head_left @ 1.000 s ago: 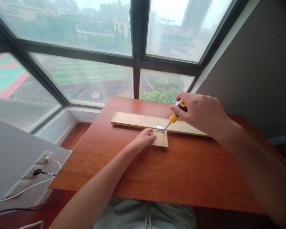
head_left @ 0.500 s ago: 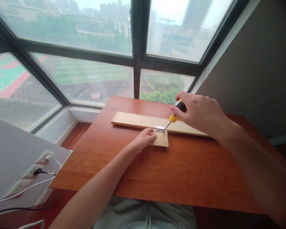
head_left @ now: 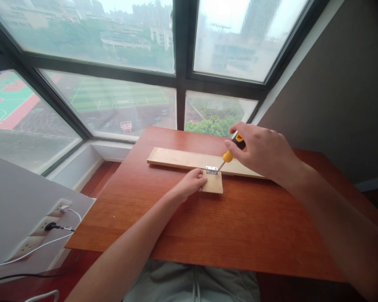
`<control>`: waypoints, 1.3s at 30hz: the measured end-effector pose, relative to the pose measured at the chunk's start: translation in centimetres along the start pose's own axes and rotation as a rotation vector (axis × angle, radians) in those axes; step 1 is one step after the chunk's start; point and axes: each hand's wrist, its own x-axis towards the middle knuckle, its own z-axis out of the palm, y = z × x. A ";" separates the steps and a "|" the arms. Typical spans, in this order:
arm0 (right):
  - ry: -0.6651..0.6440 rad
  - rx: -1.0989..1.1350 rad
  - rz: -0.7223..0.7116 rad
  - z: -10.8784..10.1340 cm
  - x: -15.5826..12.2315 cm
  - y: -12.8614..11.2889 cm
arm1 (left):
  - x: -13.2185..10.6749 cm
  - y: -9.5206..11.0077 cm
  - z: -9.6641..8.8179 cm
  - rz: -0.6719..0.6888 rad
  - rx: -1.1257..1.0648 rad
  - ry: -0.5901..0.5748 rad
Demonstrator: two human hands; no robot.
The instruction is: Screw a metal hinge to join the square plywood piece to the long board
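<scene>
A silver metal hinge (head_left: 211,170) joins a small square of wood (head_left: 213,184) to the near edge of a long pale board (head_left: 176,157). My left hand (head_left: 192,183) pinches the small wood square at its left side. In my right hand (head_left: 261,147) is a screwdriver (head_left: 227,156) with a yellow and black handle, gripped between thumb and fingers. Its shaft slants down to the left, and the tip meets the right side of the hinge. The screw under the tip is too small to make out.
Both boards lie on a reddish-brown wooden table (head_left: 255,222). Behind it stand large windows with dark frames (head_left: 180,79). At the left, plugs and cables hang from wall sockets (head_left: 44,226) beside the table's edge.
The screwdriver handle has turned a little in my right hand, showing more yellow, and the hand has shifted slightly left. My left hand and the boards look nearly the same.
</scene>
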 end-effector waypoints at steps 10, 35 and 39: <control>-0.019 0.227 -0.059 0.1 0.3 0.8 | -0.6 0.7 0.3 -0.060 -0.084 0.018; -0.056 0.319 -0.124 -0.2 0.9 1.3 | -0.7 0.9 0.6 -0.043 -0.122 0.015; -0.021 0.224 -0.060 0.0 0.8 1.2 | -0.6 0.7 0.5 -0.032 -0.105 0.025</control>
